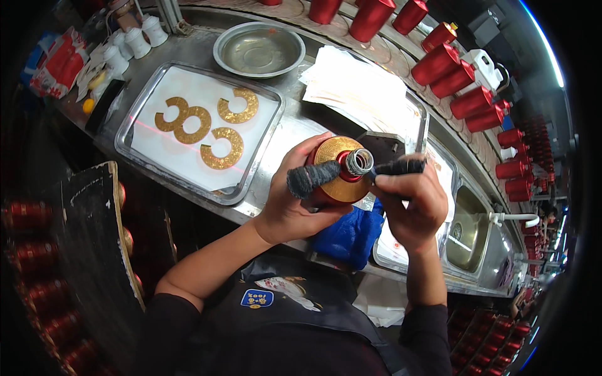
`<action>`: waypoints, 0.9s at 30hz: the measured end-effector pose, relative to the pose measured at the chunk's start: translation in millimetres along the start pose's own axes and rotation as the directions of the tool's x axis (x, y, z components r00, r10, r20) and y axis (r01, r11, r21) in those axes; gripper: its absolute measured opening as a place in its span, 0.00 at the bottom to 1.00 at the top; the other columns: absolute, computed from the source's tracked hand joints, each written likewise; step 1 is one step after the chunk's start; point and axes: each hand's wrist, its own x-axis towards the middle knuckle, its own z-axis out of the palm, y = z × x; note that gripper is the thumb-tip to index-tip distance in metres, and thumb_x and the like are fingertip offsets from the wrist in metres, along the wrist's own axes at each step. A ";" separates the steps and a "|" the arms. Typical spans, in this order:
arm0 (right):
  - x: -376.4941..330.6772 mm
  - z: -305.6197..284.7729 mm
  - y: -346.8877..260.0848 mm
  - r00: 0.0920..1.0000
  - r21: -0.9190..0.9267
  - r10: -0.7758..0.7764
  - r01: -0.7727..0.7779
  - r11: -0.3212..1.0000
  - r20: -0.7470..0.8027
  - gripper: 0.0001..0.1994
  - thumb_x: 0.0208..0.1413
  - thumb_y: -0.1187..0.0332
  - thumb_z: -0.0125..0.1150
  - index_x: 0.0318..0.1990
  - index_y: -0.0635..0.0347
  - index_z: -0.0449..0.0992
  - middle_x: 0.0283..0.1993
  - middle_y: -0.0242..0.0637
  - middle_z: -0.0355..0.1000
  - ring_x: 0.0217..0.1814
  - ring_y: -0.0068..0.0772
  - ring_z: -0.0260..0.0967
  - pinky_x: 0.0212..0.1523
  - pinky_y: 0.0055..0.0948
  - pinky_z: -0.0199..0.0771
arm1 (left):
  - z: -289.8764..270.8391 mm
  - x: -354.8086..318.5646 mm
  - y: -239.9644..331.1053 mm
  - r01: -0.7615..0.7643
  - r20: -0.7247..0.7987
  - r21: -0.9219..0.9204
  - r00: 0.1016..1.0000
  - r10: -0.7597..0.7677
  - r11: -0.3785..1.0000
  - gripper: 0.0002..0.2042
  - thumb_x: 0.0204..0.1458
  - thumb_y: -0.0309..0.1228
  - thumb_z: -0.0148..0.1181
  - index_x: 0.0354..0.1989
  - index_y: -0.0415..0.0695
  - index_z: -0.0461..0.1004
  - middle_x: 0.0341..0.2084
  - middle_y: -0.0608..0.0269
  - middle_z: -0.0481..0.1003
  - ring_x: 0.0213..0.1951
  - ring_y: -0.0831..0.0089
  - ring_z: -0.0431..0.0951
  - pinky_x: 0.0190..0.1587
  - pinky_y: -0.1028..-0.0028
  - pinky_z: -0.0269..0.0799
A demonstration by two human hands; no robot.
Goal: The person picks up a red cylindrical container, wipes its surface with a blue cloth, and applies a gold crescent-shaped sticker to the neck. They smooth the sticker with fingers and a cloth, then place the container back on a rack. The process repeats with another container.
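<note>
My left hand is wrapped round a red bottle, its open glass mouth tilted up toward me. A gold, ring-shaped label covers the bottle's shoulder around the neck. Dark grey wrapping covers my left thumb, which lies across the gold label. Close to the neck on the other side is my right hand, its thumb and a dark-wrapped finger pinched together by the label's edge. Something small and dark blue shows at those fingertips, too small to make out. To the left, several gold C-shaped labels lie on white paper in a metal tray.
A metal basin of liquid stands behind the tray. White paper sheets are stacked beyond the bottle, and a blue cloth hangs below it. Red bottles line the curved conveyor. A sink is at right.
</note>
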 end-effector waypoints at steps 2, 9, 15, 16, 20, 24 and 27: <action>-10.3 3.1 -11.1 1.000 -0.051 -0.001 0.001 0.999 -0.014 0.14 0.36 0.84 0.72 0.35 0.61 0.81 0.31 0.40 0.74 0.34 0.43 0.72 0.35 0.34 0.73 | 4.3 -6.0 -2.8 -0.020 -0.046 0.038 0.999 0.022 0.999 0.46 0.40 0.30 0.79 0.68 0.34 0.57 0.61 0.45 0.65 0.62 0.53 0.71 0.64 0.63 0.68; -18.8 15.1 -40.0 0.979 -0.129 -0.195 0.200 0.971 0.051 0.14 0.38 0.83 0.73 0.35 0.60 0.82 0.31 0.41 0.74 0.35 0.43 0.74 0.34 0.34 0.75 | 17.0 -5.0 -11.9 -0.222 -0.083 0.468 0.953 0.293 0.855 0.39 0.42 0.33 0.77 0.62 0.36 0.62 0.64 0.40 0.59 0.63 0.46 0.66 0.65 0.56 0.64; -3.5 17.7 -33.7 0.980 -0.125 -0.176 0.163 0.979 -0.097 0.15 0.38 0.83 0.68 0.38 0.62 0.82 0.29 0.37 0.71 0.32 0.42 0.70 0.38 0.36 0.74 | -4.7 13.7 2.8 -0.053 0.037 0.163 0.998 0.047 0.985 0.41 0.37 0.33 0.77 0.64 0.44 0.62 0.60 0.44 0.63 0.63 0.43 0.65 0.67 0.55 0.61; -3.3 20.4 -33.0 0.982 -0.091 -0.158 0.149 0.985 -0.101 0.15 0.39 0.83 0.68 0.38 0.62 0.81 0.29 0.37 0.71 0.32 0.42 0.70 0.37 0.36 0.74 | -6.2 15.9 5.7 -0.030 0.100 0.158 0.995 0.015 0.987 0.41 0.38 0.32 0.76 0.64 0.44 0.62 0.59 0.46 0.65 0.62 0.45 0.66 0.66 0.55 0.62; -7.8 29.0 -33.3 0.977 -0.079 -0.187 0.179 0.981 -0.102 0.14 0.41 0.84 0.69 0.38 0.62 0.81 0.30 0.37 0.71 0.32 0.42 0.71 0.37 0.36 0.74 | 3.6 15.5 7.9 -0.204 -0.024 0.316 0.974 0.223 0.926 0.39 0.39 0.30 0.74 0.63 0.43 0.63 0.57 0.47 0.66 0.60 0.46 0.67 0.64 0.56 0.64; -10.8 28.9 -37.8 0.977 -0.057 -0.131 0.123 0.991 -0.167 0.14 0.41 0.84 0.70 0.38 0.62 0.81 0.31 0.38 0.72 0.33 0.43 0.71 0.37 0.35 0.74 | 5.8 11.0 0.5 -0.159 -0.060 0.518 0.973 0.221 0.841 0.41 0.39 0.33 0.75 0.64 0.43 0.61 0.55 0.45 0.65 0.58 0.43 0.68 0.61 0.55 0.66; -10.3 28.1 -42.0 0.982 -0.091 -0.097 0.083 0.992 -0.160 0.14 0.41 0.83 0.69 0.38 0.62 0.81 0.31 0.38 0.72 0.33 0.43 0.71 0.38 0.36 0.75 | -0.4 11.7 -3.9 0.012 0.008 0.187 1.000 -0.013 0.982 0.42 0.37 0.33 0.76 0.63 0.44 0.61 0.55 0.44 0.64 0.59 0.41 0.65 0.61 0.53 0.65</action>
